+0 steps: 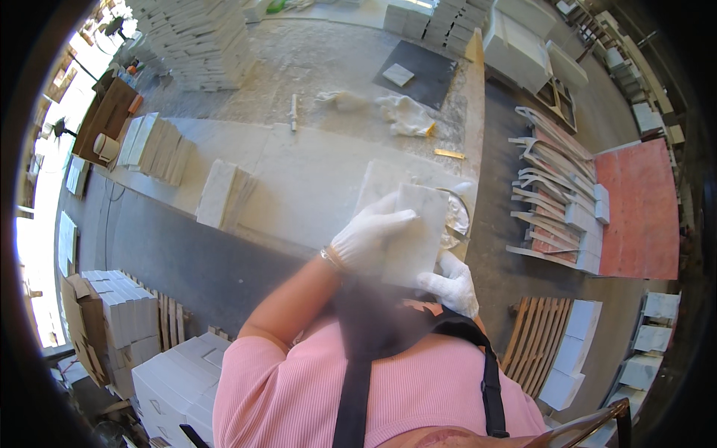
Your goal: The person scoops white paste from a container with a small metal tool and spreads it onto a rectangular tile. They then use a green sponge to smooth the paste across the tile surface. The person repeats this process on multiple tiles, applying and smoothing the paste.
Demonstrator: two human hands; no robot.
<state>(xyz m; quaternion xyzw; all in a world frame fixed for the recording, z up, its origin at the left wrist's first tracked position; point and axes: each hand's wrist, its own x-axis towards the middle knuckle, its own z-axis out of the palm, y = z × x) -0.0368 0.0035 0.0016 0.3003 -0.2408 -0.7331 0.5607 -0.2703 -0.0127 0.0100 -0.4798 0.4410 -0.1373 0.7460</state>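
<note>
Dusty workshop surface [261, 67], a pale slab [420, 231] held over its near edge.
Right hand's [452, 284] grip clamped on the slab's lower corner; left hand's [373, 233] fingers across its left side, clamped or not, cannot tell.

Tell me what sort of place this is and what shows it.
Probably a stone or tile workshop: there is a tall stack of pale slabs at upper left, white boxes at lower left and a slatted wooden pallet at lower right.
</note>
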